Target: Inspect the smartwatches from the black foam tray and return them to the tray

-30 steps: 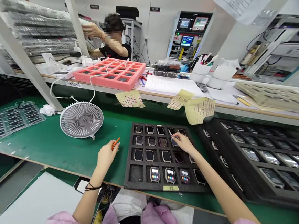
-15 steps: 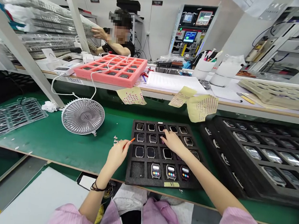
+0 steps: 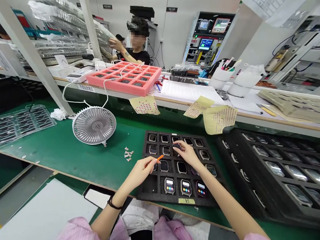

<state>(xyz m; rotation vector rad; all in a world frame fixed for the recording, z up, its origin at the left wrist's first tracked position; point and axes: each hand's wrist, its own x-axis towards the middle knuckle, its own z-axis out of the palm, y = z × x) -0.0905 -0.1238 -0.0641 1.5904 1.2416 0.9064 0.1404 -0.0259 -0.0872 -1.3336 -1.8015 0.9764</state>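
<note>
A black foam tray [image 3: 148, 195] in front of me holds several square-faced watches in its compartments. Along its near row, watches such as the middle one [image 3: 185, 187] have lit screens with coloured dots; most others are dark. My right hand [image 3: 188, 153] is closed on a dark watch [image 3: 177, 146] over the second row from the back. My left hand [image 3: 142, 170] pinches a thin orange stick-like tool [image 3: 160, 157], its tip pointing toward that watch but apart from it. The left hand covers part of the tray's left column. The near-left compartment holds no watch.
A round grey fan [image 3: 94, 125] stands left, with small pale scraps [image 3: 128, 153] beside it. Stacked black trays [image 3: 271, 180] of watches are at right. A pink foam tray [image 3: 148, 91] sits on the shelf. Behind it, another person [image 3: 140, 55] handles plastic-wrapped trays.
My right hand has drawn a dark watch up out of its compartment. The left hand has moved right with the orange tool, now over the tray. The view has shifted slightly.
</note>
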